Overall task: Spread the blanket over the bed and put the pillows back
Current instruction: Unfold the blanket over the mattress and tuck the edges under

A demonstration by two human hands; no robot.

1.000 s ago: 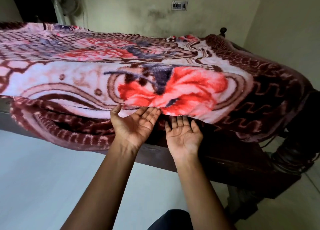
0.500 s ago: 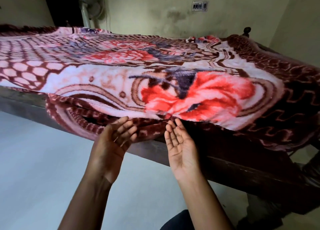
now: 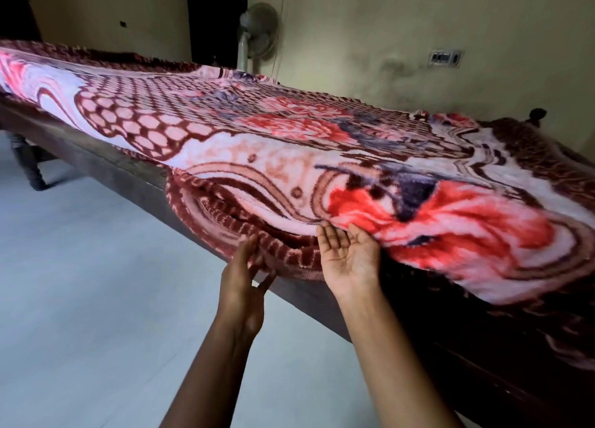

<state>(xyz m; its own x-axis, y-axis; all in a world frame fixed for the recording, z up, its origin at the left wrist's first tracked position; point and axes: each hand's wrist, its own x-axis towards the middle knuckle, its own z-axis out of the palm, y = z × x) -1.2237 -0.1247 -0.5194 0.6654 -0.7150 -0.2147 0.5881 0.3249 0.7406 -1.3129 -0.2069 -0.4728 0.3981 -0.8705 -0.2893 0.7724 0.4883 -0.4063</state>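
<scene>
We see the blanket [image 3: 289,157] covering the bed [image 3: 106,167], its 6 o'clock edge bunched. Our left hand [image 3: 241,286] and right hand [image 3: 351,260] touch it, fingers straight. No pillows visible.

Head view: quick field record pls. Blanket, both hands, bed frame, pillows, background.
blanket: floral, spread over the top, near edge bunched in folds
left hand: fingers straight, touching the bunched edge
right hand: palm up, fingertips under the blanket's edge
bed frame: dark wood, side rail showing below the blanket
pillows: none in view
background: standing fan, switch plate on the wall
</scene>
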